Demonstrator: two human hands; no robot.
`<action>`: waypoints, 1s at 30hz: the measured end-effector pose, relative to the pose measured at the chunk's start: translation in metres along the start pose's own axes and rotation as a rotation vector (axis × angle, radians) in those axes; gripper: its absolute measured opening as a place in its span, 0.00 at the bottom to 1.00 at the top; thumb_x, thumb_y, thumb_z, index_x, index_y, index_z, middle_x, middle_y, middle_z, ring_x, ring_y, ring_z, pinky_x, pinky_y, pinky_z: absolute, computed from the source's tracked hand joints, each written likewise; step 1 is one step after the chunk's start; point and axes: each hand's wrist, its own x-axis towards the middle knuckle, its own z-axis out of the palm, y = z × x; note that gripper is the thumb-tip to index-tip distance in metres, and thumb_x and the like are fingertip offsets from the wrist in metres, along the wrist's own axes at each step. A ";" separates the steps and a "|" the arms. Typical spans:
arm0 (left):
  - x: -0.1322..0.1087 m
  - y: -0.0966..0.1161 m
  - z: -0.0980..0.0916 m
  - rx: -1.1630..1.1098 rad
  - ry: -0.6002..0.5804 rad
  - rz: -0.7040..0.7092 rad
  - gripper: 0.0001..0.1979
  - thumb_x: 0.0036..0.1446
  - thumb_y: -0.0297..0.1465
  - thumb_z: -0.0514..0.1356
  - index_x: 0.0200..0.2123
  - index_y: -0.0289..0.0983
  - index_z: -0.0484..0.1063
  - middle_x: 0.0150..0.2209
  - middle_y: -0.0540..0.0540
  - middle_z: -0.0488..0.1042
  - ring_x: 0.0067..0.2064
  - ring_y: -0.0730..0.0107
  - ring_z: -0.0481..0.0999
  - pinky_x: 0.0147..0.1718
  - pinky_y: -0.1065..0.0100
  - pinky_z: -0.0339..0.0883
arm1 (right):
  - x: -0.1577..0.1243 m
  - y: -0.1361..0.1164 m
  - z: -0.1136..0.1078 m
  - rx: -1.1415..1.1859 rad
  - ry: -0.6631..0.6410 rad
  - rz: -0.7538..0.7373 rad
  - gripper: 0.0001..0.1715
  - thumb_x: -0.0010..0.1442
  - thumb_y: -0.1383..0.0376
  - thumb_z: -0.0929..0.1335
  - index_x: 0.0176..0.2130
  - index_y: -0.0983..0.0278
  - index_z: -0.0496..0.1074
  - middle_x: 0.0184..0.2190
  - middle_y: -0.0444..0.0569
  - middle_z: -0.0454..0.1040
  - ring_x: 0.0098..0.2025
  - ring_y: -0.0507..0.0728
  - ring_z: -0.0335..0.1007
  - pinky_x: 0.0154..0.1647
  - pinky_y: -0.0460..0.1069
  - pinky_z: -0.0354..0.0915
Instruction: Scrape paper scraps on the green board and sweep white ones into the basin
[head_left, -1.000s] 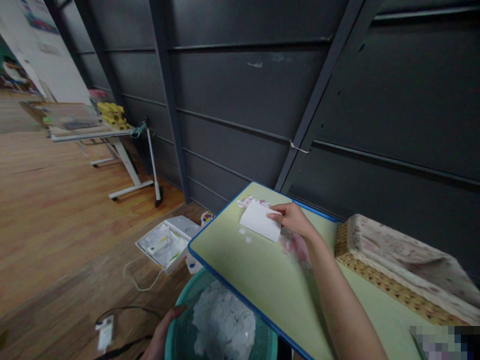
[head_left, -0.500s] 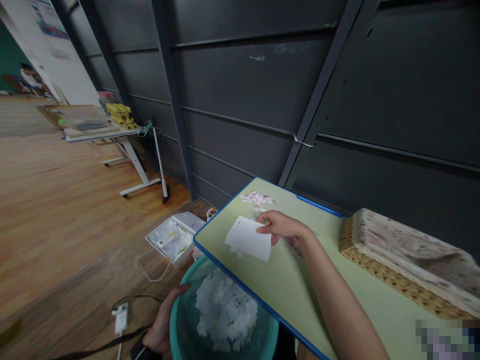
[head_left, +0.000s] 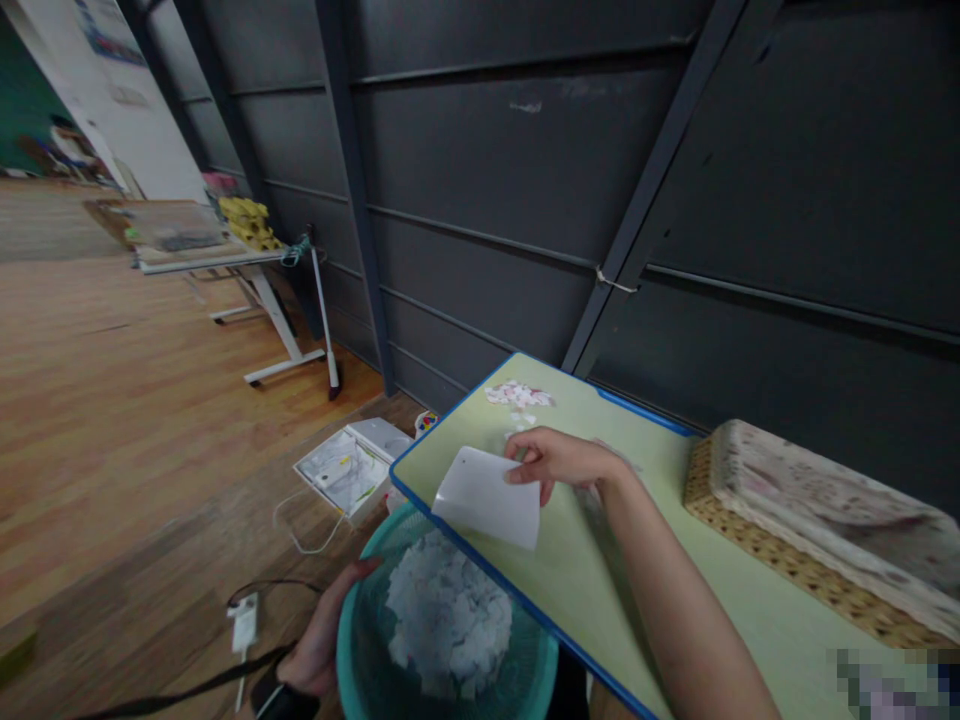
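My right hand point(head_left: 541, 462) pinches a white card point(head_left: 489, 500) by its right edge, low over the green table top point(head_left: 600, 590). The card's near edge lies close to the table's blue rim. Below that rim, my left hand point(head_left: 330, 615) grips the left side of a teal plastic basket point(head_left: 351, 640), its thumb over the rim. Inside the basket lies a heap of white paper scraps point(head_left: 450, 615). Beyond the card, a small pile of pale, reddish-flecked scraps point(head_left: 519, 393) rests at the table's far corner, with a few white bits by my fingers.
A woven basket with a floral cloth lining point(head_left: 817, 530) stands on the table's right. On the floor at left are an open white box point(head_left: 349, 470) and a power strip point(head_left: 244, 622) with cords. A dark panelled wall point(head_left: 480, 170) rises behind the table.
My right hand has drawn the card nearer to me and slightly left, toward the table's edge above the teal basket. My left hand keeps its grip on the basket.
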 end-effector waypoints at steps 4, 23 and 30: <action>0.001 0.000 -0.002 -0.019 0.057 0.006 0.08 0.54 0.27 0.59 0.25 0.32 0.75 0.23 0.43 0.80 0.25 0.63 0.78 0.27 0.67 0.71 | -0.022 -0.004 -0.023 -0.188 0.546 -0.112 0.19 0.56 0.54 0.65 0.39 0.67 0.72 0.26 0.47 0.75 0.24 0.52 0.70 0.24 0.46 0.65; 0.004 -0.002 -0.003 0.025 0.076 0.008 0.03 0.50 0.28 0.63 0.28 0.34 0.73 0.19 0.50 0.78 0.28 0.60 0.80 0.22 0.67 0.69 | -0.029 0.003 -0.039 -1.051 1.050 0.419 0.21 0.64 0.60 0.56 0.40 0.59 0.76 0.36 0.54 0.79 0.39 0.59 0.73 0.33 0.48 0.56; 0.004 -0.001 -0.004 -0.036 0.051 -0.017 0.04 0.51 0.29 0.62 0.27 0.33 0.72 0.21 0.48 0.80 0.33 0.58 0.81 0.27 0.67 0.72 | -0.037 0.002 -0.044 -1.020 1.059 0.410 0.22 0.64 0.59 0.56 0.41 0.58 0.77 0.37 0.53 0.79 0.39 0.59 0.73 0.34 0.48 0.57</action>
